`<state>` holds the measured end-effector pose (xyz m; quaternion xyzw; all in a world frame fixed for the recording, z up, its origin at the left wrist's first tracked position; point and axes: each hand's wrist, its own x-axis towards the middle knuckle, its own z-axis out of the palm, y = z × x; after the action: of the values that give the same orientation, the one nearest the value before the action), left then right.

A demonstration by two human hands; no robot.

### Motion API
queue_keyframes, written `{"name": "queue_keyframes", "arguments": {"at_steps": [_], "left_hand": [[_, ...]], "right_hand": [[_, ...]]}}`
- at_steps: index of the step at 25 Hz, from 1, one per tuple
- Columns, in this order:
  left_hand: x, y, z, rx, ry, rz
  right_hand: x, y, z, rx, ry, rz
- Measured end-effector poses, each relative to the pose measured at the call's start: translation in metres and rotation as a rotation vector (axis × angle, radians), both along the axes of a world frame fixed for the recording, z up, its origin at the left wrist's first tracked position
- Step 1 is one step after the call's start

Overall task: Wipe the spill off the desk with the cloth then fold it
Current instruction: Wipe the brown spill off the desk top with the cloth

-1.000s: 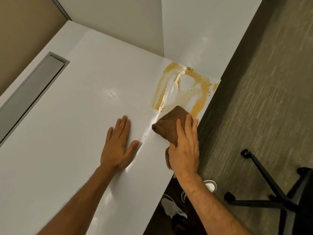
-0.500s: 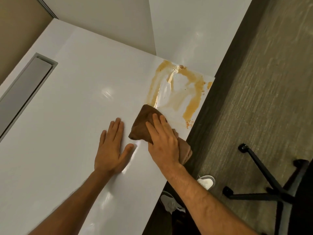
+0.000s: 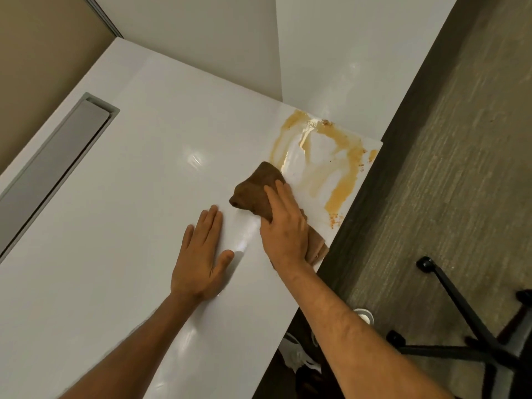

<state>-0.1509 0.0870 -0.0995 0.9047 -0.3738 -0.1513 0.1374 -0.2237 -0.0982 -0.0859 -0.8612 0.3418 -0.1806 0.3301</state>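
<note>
A brown cloth lies bunched on the white desk, at the near-left edge of an orange-brown spill smeared over the desk's far right corner. My right hand presses flat on the cloth, fingers pointing toward the spill, and covers its near half; a paler part of the cloth sticks out by the desk edge. Just left of the cloth, my left hand rests palm down on the bare desk with its fingers apart and holds nothing.
A grey recessed cable tray runs along the desk's far left. White partition walls meet behind the spill. To the right, past the desk edge, are grey carpet, a black chair base and my white shoes.
My right hand slid the cloth leftward from the desk's right edge to the spill's near-left side, exposing orange specks by the edge. My left hand stayed flat on the desk.
</note>
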Motion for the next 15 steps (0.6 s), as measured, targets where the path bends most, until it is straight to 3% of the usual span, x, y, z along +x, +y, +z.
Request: {"name": "queue_keyframes", "arguments": {"at_steps": [6,8,11,12,15], "left_hand": [[0.000,-0.001,0.003,-0.062,0.031,0.023],[0.000,0.000,0.005,-0.066,0.028,0.011],[0.000,0.000,0.005,-0.059,0.028,0.011],[-0.001,0.000,0.004,-0.057,0.028,0.018],[-0.002,-0.001,0.003,-0.065,0.036,0.052]], "right_hand": [[-0.020,-0.022,0.005,0.066,-0.005,0.529],[-0.041,-0.025,0.007,0.168,0.009,0.585],[-0.052,-0.029,0.025,0.585,-0.109,0.362],[-0.045,-0.029,0.031,0.641,-0.200,0.250],[-0.008,-0.026,0.039,0.504,-0.367,0.011]]}}
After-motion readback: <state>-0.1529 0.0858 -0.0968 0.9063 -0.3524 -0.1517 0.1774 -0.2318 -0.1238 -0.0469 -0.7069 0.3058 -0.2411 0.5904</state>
